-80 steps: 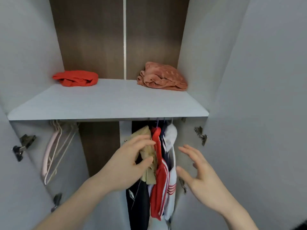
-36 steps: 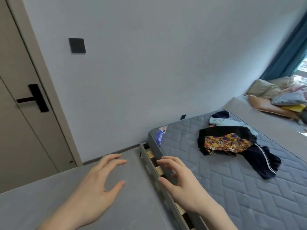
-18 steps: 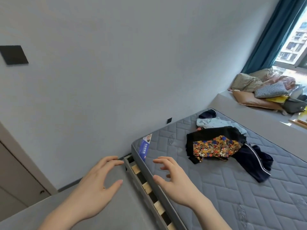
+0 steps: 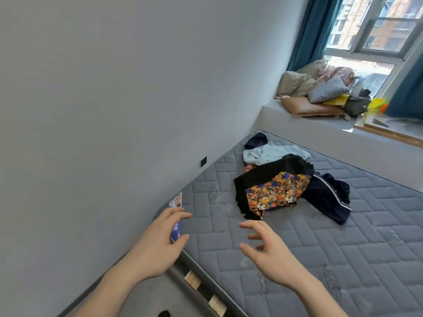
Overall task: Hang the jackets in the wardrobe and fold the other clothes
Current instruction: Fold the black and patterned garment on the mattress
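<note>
A heap of clothes lies on the grey quilted mattress (image 4: 320, 248): a black garment with a colourful patterned panel (image 4: 272, 191) on top, a navy piece with a white stripe (image 4: 329, 197) to its right, a pale blue garment (image 4: 267, 154) behind, and a dark blue piece (image 4: 256, 139) at the far end. My left hand (image 4: 158, 245) hovers over the mattress's near corner, fingers spread, holding nothing. My right hand (image 4: 270, 255) is also spread and empty, a short way in front of the black garment. The wardrobe is out of view.
A grey wall (image 4: 114, 110) runs along the left of the bed. Wooden bed slats (image 4: 201, 287) show at the mattress's near edge. A window ledge (image 4: 343, 133) behind the bed carries pillows and bedding (image 4: 320, 92) below a window with teal curtains (image 4: 306, 30).
I have turned away from the wardrobe, where my left hand touched hanging jackets, toward the bed. The clothes heap has come closer, and both empty hands have advanced over the mattress.
</note>
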`<state>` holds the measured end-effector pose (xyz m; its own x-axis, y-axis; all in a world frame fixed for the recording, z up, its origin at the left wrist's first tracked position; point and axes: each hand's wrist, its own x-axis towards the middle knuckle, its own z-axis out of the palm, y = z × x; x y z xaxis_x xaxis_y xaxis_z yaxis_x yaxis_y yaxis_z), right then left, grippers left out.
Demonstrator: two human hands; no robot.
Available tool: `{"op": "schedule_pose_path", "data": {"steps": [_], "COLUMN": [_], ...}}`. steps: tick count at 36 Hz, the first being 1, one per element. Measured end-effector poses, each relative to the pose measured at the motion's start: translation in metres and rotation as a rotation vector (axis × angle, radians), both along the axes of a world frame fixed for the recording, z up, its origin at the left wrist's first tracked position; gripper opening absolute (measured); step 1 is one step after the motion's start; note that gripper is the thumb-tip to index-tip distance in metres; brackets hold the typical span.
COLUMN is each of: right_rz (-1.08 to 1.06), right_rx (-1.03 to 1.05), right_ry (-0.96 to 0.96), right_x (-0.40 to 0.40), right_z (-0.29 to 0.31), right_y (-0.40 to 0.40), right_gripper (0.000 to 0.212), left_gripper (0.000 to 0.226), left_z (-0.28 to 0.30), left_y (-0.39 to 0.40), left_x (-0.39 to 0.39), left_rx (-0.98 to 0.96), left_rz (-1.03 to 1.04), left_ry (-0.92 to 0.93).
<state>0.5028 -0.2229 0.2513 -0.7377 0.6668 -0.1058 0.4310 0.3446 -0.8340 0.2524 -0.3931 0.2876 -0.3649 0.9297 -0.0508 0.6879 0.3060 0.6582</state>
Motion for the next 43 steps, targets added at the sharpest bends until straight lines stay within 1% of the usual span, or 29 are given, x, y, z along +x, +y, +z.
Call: {"op": "schedule_pose_path", "data": {"steps": [5, 10, 16, 20, 23, 26, 30, 35, 40, 43], "right_rz": [-0.150, -0.285, -0.423, -0.493, -0.511, -0.515, -0.498, -0.482, -0.509, -0.550], "right_rx": [-0.043, -0.099, -0.151, -0.186, -0.223, -0.241, -0.262, -0.308, -0.335, -0.362], "right_ry": [-0.069, -0.101, -0.094, -0.089, -0.135, -0.180, -0.268, -0.379, -0.494, -0.523], "right_x": [-0.032, -0.073, -0.094, -0.093, -0.088, -0.089, -0.098, -0.118, -0.140, -0.157], "right_z": [-0.024, -0.036, -0.044, -0.051, -0.065, -0.087, -0.127, -0.174, -0.237, -0.288], "right_y": [0.029, 0.047, 0.057, 0.064, 0.080, 0.106, 0.140, 0.177, 0.227, 0.261], "right_gripper": [0.038, 0.036, 0.038, 0.037, 0.037, 0.034, 0.035, 0.041, 0.049, 0.058], "left_gripper": [0.041, 0.040, 0.040, 0.032, 0.029, 0.036, 0.046, 0.048, 0.050, 0.052], "left_z": [-0.027, -0.056, -0.100, -0.136, -0.165, -0.198, -0.224, -0.256, -0.319, -0.373], "left_y": [0.061, 0.110, 0.181, 0.214, 0.226, 0.232, 0.248, 0.292, 0.351, 0.376], "left_x": [-0.060, -0.116, -0.153, -0.166, -0.180, -0.199, -0.223, -0.248, -0.259, -0.254], "left_rx": [-0.028, -0.126, -0.232, -0.318, -0.471, -0.608, -0.668, -0.738, -0.772, -0.797], "left_rz": [-0.136, -0.248, -0.375, -0.348, -0.264, -0.226, -0.191, -0.245, -0.262, -0.314], "left_ry": [-0.003, -0.026, -0.015, -0.101, -0.155, -0.117, -0.066, 0.031, 0.081, 0.102]}}
